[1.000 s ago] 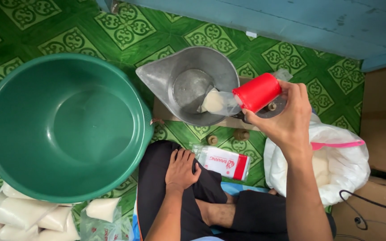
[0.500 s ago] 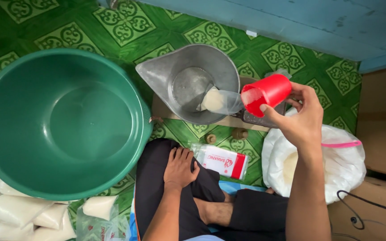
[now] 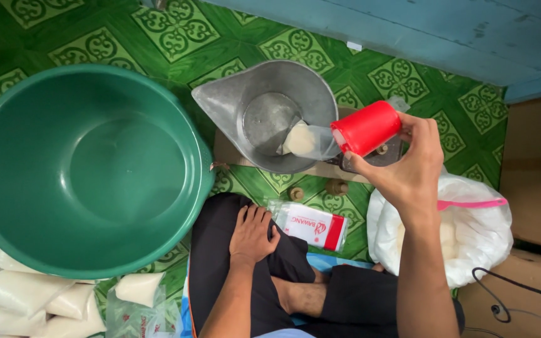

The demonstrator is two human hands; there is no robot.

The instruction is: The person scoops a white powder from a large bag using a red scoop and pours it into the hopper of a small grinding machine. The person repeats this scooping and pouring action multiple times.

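My right hand (image 3: 404, 168) grips a red cup (image 3: 365, 127) tipped on its side over a grey metal scale pan (image 3: 264, 116). A small clear plastic bag (image 3: 308, 140) with white grains in it sits at the cup's mouth, inside the pan's right side. My left hand (image 3: 253, 233) rests flat on my left knee, holding nothing. A small clear packet with a red and white label (image 3: 311, 225) lies on the floor between my knees and the pan.
A large green basin (image 3: 89, 169) fills the left. Filled white bags (image 3: 26, 300) lie at the bottom left. A big white sack with a pink scoop handle (image 3: 471, 225) stands at the right, beside a brown box (image 3: 536, 163). A blue wall (image 3: 408, 31) runs behind.
My right hand has lifted the red cup slightly and turned it further toward the pan. The left hand has stayed on the knee.
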